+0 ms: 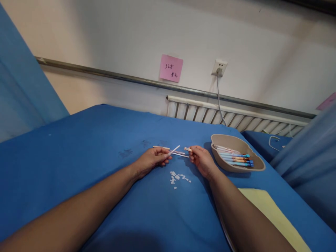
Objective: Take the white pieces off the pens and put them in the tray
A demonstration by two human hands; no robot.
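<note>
My left hand point(154, 158) is closed, pinching a slim white stick point(175, 150) that slants up to the right. My right hand point(201, 159) grips a small white piece with an orange end point(187, 149) between thumb and fingers; its exact kind is too small to tell. The two held parts are apart. Just behind the hands, thin white rods point(185, 156) lie on the blue cloth, partly hidden by the fingers. Nearer me, several tiny white pieces point(177, 176) are scattered on the cloth.
A beige tray point(259, 166) with several pens point(236, 159) in it stands right of my right hand. Yellow paper point(270, 213) lies under my right forearm. Behind the blue-covered table point(105, 140) are a radiator point(199, 111), a rail and a plugged-in socket point(219, 68).
</note>
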